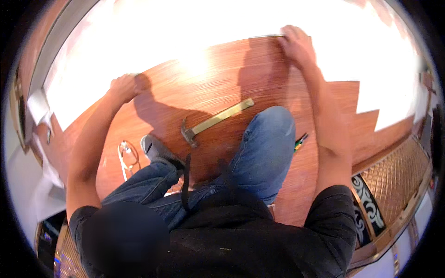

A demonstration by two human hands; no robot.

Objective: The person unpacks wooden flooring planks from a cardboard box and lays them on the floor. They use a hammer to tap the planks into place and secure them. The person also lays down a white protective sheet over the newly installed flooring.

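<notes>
Reddish-brown wood-look flooring (208, 92) spreads around my knees, its far edge meeting a bright white surface. My left hand (124, 88) is closed at that edge on the left, with fingers curled over the plank there. Farther out and to the right, my right hand (296, 45) also curls its fingers over the plank's far edge. Both sets of fingertips are partly hidden. Between my arms lies a claw hammer (220, 118) with a yellowish handle, touched by neither hand; its dark head points left.
A white cord or cable (122, 160) lies by my shoe (157, 150). Right of my bent knee is a small green-and-black tool (301, 142). Stepped plank ends (366, 97) border the white underlay (343, 55). Carved gold-brown furniture (394, 176) stands at the lower right.
</notes>
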